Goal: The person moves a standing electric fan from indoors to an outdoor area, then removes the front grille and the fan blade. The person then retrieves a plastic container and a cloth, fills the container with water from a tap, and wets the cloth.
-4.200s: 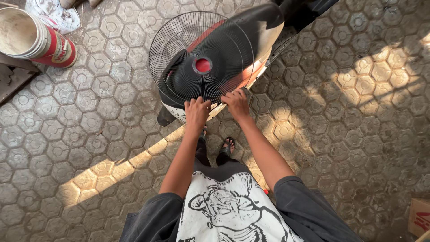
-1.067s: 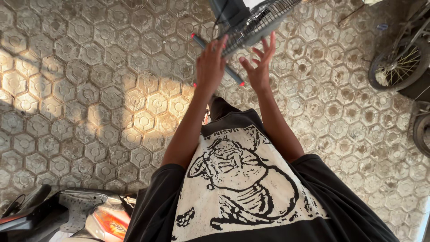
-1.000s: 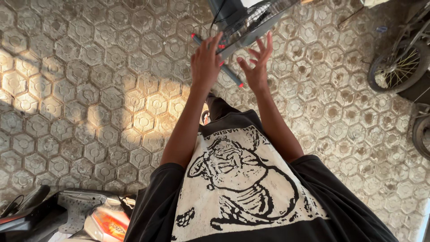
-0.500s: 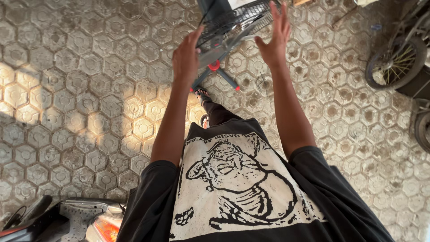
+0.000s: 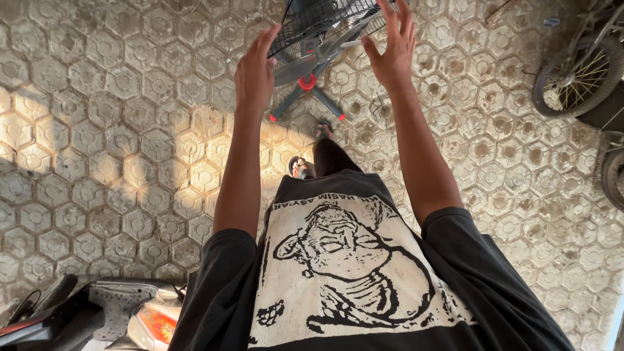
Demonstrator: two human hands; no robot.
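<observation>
Since half a second ago the fan [image 5: 318, 32], at the frame's top centre, has been released onto the paved floor [image 5: 97, 130], flanked by the left hand [image 5: 255, 75] and right hand [image 5: 392, 49], both spread wide and empty.

Fan grille [image 5: 325, 23] fills the gap between hands.

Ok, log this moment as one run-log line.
left hand: open, at fan grille edge | right hand: open, fingers spread beside grille | fan cross base: on paved floor | bicycle wheel: right
</observation>
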